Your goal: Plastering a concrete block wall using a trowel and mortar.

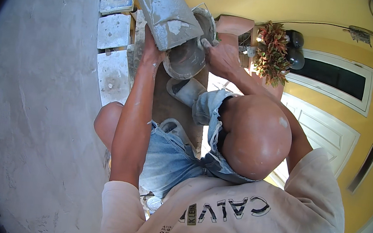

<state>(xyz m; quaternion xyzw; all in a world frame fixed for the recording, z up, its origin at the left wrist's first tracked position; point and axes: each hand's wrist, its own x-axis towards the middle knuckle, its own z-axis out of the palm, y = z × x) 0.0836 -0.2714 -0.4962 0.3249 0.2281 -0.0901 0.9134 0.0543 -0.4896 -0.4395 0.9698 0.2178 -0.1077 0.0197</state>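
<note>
My left hand (153, 45) is closed on the lower left edge of a wet, cement-smeared grey slab-like piece (165, 6), tilted over a bucket; its fingers are mostly hidden. My right hand (216, 52) grips the right side of the dirty grey bucket (184, 62), fingers at its rim. The bucket is tipped, its dark inside partly showing just under the grey piece. Below it are my feet in grey-smeared slippers (182, 90), between my bent, bare knees.
A smooth grey plastered surface (33, 74) fills the left. Beside it runs a column of pale, spattered blocks (110, 74). At right are a yellow wall (363, 152), a leafy plant (271, 52) with dark rounded objects (294, 59), a white door (315, 132) and narrow windows.
</note>
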